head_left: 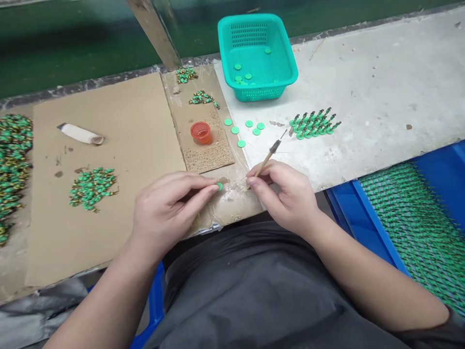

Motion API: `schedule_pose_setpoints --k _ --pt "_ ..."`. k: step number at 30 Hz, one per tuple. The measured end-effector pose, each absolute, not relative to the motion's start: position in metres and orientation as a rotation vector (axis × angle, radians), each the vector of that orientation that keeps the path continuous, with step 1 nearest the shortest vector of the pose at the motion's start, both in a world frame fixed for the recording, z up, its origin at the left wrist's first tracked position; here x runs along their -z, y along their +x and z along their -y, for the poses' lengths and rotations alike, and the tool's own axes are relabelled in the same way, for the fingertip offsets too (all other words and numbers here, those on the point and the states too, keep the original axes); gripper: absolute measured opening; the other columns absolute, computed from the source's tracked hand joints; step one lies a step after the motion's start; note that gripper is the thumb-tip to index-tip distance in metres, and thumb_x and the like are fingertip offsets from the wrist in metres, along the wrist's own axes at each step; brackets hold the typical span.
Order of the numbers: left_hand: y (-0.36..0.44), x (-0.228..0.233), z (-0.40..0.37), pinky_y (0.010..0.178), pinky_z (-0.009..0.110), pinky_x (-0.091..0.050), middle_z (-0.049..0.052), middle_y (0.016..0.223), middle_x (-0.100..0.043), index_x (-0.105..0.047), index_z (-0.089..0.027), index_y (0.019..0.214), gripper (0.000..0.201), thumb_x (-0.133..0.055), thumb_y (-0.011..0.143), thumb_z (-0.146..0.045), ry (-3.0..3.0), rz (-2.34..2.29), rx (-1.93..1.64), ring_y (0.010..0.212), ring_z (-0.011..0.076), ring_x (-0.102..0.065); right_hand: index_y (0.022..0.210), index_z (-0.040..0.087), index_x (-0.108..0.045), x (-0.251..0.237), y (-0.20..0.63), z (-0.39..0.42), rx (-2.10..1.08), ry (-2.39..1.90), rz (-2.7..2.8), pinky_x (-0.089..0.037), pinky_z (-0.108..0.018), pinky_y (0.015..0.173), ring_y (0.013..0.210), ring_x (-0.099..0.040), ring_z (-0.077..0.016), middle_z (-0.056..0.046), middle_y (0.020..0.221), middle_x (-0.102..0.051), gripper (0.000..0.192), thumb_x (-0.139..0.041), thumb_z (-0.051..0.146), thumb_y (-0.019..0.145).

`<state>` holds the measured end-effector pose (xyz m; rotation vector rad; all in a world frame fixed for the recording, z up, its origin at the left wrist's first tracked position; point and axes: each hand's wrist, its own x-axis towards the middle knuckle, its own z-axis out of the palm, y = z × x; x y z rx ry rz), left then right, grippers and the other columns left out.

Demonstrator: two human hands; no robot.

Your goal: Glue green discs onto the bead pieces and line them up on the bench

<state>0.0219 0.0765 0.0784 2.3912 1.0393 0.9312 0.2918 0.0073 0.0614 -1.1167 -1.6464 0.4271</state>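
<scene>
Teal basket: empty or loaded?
Nearly empty. The teal basket holds only a few green discs scattered on its floor.

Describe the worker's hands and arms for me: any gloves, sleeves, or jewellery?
Both the left hand and right hand are bare, with no gloves, rings, watch or wristbands visible. Both forearms are uncovered right to the bottom edge of the picture, so no sleeves show. Fingernails look short and unpainted.

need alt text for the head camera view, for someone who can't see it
A person's left hand pinches a small green disc while the right hand holds a thin brush. Beyond them sit an orange cup, loose green discs and a teal basket.
</scene>
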Motion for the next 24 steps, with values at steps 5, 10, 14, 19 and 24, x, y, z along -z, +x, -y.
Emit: schedule_pose_setpoints --k 5,10,14,19,24 --pt "0.025 -0.08 -0.075 0.089 0.035 -0.072 -0.008 0.107 -0.096 -0.091 -0.038 0.107 0.006 -0.088 0.112 -0.038 2.387 -1.06 -0.937 0.091 0.0181 -0.089 0.109 0.024 -0.079 -0.063 0.298 -0.005 -0.394 -1.1 1.747 -0.071 -0.036 0.096 0.102 -0.087 -0.023 -0.006 0.108 -0.09 0.014 -0.075 0.022 0.122" --pt "0.027 -0.08 -0.071 0.096 0.037 -0.071 -0.007 0.11 -0.096 -0.094 -0.038 0.108 0.014 -0.082 0.115 -0.04 2.366 -1.105 -0.912 0.097 0.0198 -0.09 0.113 0.025 -0.083 -0.072 0.307 0.002 -0.403 -1.238 1.886 -0.07 -0.044 0.101 0.106 -0.086 -0.0289 -0.007 0.112 -0.09 0.015 -0.071 0.026 0.122" --pt "0.029 -0.082 -0.069 0.096 0.037 -0.068 -0.005 0.108 -0.095 -0.095 -0.034 0.105 0.025 -0.08 0.116 -0.05 2.29 -1.2 -0.856 0.099 0.0207 -0.088 0.103 0.028 -0.083 -0.081 0.31 0.001 -0.537 -1.318 1.9 -0.072 -0.048 0.104 0.11 -0.086 -0.0326 -0.007 0.11 -0.09 0.017 -0.077 0.032 0.119" --pt "0.031 -0.083 -0.07 0.094 0.04 -0.067 -0.006 0.108 -0.094 -0.095 -0.035 0.105 0.029 -0.078 0.115 -0.057 2.218 -1.237 -0.829 0.099 0.0211 -0.086 0.107 0.025 -0.086 -0.079 0.292 -0.007 -0.615 -1.304 1.721 -0.073 -0.04 0.095 0.099 -0.086 -0.0264 -0.006 0.114 -0.091 0.021 -0.076 0.037 0.121" --pt "0.03 -0.083 -0.073 0.087 0.035 -0.065 -0.007 0.105 -0.094 -0.095 -0.034 0.104 0.027 -0.079 0.112 -0.054 2.179 -1.223 -0.795 0.094 0.0165 -0.083 0.108 0.025 -0.087 -0.075 0.27 -0.015 -0.606 -1.265 1.782 -0.072 -0.038 0.097 0.101 -0.085 -0.0253 -0.005 0.112 -0.09 0.03 -0.072 0.045 0.125"
